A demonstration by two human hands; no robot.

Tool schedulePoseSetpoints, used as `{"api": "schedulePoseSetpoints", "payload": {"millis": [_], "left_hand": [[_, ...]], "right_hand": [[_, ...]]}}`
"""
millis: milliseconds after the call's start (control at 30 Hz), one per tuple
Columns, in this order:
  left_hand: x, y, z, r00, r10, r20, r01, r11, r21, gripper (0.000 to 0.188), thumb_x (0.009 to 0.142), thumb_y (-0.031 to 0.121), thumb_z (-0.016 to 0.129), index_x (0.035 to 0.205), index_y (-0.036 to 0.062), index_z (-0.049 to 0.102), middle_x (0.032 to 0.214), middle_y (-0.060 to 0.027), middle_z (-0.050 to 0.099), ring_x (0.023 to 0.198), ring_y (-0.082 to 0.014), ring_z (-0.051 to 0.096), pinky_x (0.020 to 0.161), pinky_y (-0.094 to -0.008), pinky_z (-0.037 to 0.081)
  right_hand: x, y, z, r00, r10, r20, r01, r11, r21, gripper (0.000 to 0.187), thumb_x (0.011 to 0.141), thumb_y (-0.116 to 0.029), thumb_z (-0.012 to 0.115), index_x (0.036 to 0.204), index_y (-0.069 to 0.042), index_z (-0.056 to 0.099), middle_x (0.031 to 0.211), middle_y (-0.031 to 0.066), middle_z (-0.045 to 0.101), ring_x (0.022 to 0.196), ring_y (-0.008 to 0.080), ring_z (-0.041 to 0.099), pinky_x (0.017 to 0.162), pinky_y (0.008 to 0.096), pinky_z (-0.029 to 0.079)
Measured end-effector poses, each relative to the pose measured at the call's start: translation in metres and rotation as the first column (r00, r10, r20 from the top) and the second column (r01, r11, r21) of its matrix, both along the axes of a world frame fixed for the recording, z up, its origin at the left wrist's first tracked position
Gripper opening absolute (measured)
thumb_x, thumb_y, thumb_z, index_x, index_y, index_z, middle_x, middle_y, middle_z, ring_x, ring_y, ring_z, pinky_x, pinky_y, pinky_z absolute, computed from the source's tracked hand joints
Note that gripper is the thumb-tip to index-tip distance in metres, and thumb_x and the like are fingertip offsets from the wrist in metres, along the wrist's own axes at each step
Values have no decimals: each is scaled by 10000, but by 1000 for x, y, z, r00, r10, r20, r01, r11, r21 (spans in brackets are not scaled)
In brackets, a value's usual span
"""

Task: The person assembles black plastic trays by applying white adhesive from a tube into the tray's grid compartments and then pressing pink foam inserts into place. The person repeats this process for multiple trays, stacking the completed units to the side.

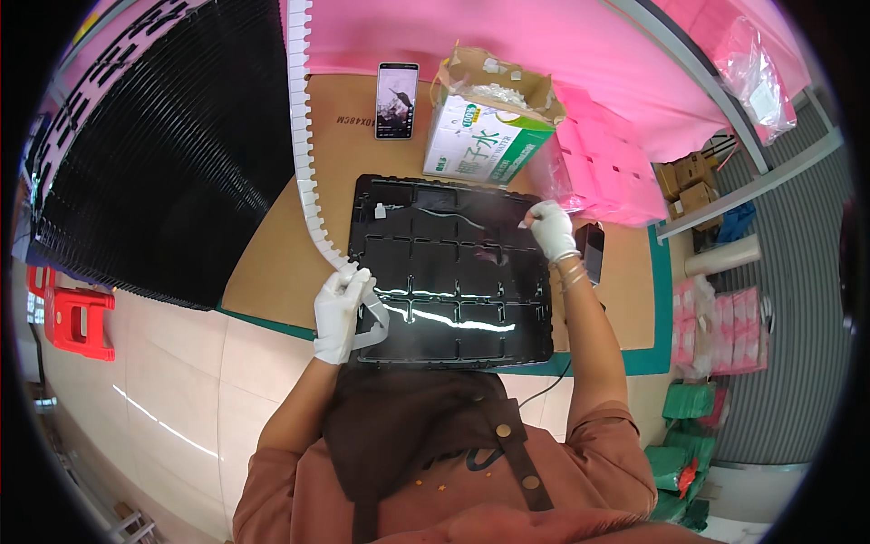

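Observation:
A black moulded panel [453, 263] with raised ribs lies on the cardboard in front of me, its surface glossy. Across its upper part runs a thin wire with a small white connector [380, 211]. My left hand [339, 313], in a white glove, is closed around a long white notched strip [306, 136] at the panel's left edge. The strip climbs from that hand toward the top, and a loose end curls beside the glove. Over the panel's upper right corner is my right hand [551, 231], gloved with fingertips showing, pinched together; anything between the fingers is too small to name.
Behind the panel stand a phone [397, 102] with its screen lit and an open carton [489, 127]. Pink packages [603, 168] are stacked to the right, near a dark device [591, 252]. Black ribbed sheets [181, 154] fill the left; a red stool [82, 322] stands below.

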State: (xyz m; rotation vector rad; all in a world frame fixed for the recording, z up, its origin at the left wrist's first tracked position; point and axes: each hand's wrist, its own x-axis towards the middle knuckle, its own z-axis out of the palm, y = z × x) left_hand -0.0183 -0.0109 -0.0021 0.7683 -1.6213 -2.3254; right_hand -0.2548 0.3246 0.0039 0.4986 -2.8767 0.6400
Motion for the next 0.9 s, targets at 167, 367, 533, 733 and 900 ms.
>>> {"api": "schedulePoseSetpoints", "payload": {"millis": [167,367,533,733,900], "left_hand": [[2,0,-7,999,49,6,-49,999,15,348,907,100,679,1156,-126,589,1173,-172,625,953,-180,669,848,-257,541],[2,1,-8,999,32,-19,-31,998,48,320,913,126,690,1117,-103,602,1241,-190,600,956,-182,674,849,-267,541],[2,3,17,999,27,45,-34,988,150,264,928,123,672,1094,-73,613,1198,-182,620,936,-192,687,823,-265,539],[8,33,34,995,43,-90,-33,993,114,117,921,133,684,981,34,667,894,-8,646,778,-81,608,659,-232,481],[16,34,35,998,22,-66,-15,994,105,119,941,153,667,977,40,663,842,23,615,696,-39,533,626,-196,431]], "right_hand": [[-7,-7,-15,993,-69,95,69,998,6,182,648,-58,822,734,-32,664,905,175,604,886,334,615,775,404,503],[0,-10,-9,996,-82,16,81,994,71,257,690,-93,823,813,-19,611,927,198,596,903,371,604,779,431,493],[50,-31,17,970,-169,-177,132,970,-202,242,734,-75,787,878,-34,597,889,162,593,839,342,608,749,418,494],[166,-147,35,822,413,393,-34,724,-689,210,872,-165,740,1013,-41,646,913,-2,652,790,73,566,731,245,482],[189,-176,24,676,549,491,253,452,-855,172,870,-120,744,1000,-47,658,840,-35,637,753,39,542,680,205,437]]}}
